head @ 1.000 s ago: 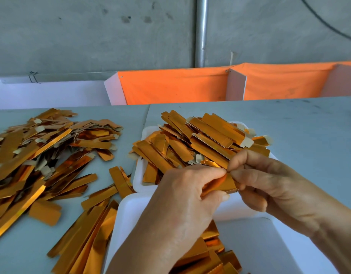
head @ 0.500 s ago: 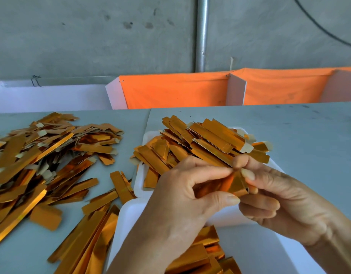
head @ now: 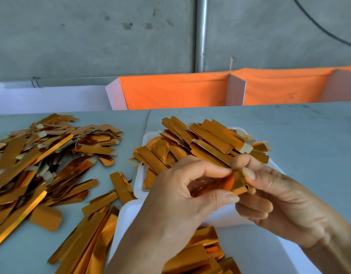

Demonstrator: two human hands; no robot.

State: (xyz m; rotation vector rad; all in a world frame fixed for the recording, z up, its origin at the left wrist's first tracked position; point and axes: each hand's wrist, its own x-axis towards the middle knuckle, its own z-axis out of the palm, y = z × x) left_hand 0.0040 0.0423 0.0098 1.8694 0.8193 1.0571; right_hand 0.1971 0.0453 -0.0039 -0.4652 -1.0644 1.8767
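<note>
Both hands hold one small gold foil card piece [head: 233, 183] above the near white tray [head: 255, 252]. My left hand [head: 182, 198] pinches its left part between thumb and forefinger. My right hand [head: 273, 196] pinches its right end, with the thumb on top. The piece is bent or partly folded between the fingers; its exact shape is hidden. Behind the hands, a heap of folded gold pieces [head: 202, 143] fills the far white tray [head: 140, 178].
A large loose pile of flat gold strips [head: 44, 155] covers the grey table [head: 309, 139] on the left. More strips [head: 87, 236] lie by the near tray's left side, and several gold pieces [head: 200, 252] lie inside it. Orange-lined white bins [head: 174, 91] stand behind the table.
The gold piece has been turned and bent between the fingertips. My left forefinger has lifted and arched over it, and my right thumb now sits on top of its right end.
</note>
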